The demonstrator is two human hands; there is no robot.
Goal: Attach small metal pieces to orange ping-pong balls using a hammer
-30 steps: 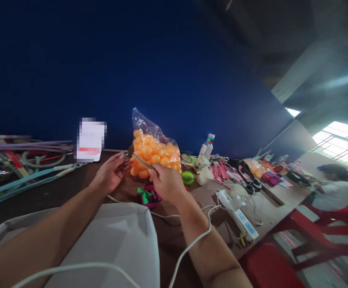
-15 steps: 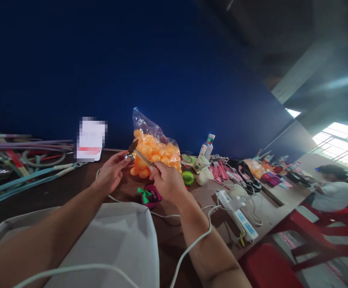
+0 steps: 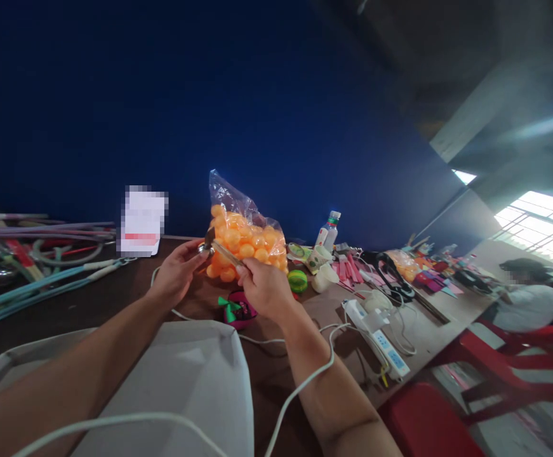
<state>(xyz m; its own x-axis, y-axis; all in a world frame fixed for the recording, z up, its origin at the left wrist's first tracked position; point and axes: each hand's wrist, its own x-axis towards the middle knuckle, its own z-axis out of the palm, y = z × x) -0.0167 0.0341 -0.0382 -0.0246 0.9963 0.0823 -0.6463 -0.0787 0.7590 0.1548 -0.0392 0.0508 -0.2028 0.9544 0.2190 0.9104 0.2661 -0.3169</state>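
Note:
In front of the bag, my left hand pinches a small shiny silver round piece between thumb and fingers. My right hand is closed round the wooden handle of what looks like a small hammer. Its dark head lies at the silver piece, close to my left fingertips; whether the two touch I cannot tell. Just behind stands a clear plastic bag of orange balls. Beneath my hands a dark pink item with a green bow rests on the table.
A grey-white box-like surface lies below my forearms, with a white cable crossing my right arm. Rods spread at left. Rightward are a green roll, a bottle, a power strip, red chairs and a seated person.
The tool's dark head has tipped down towards the silver piece, and its handle sits slightly lower. Both hands keep their grip and nearly the same place.

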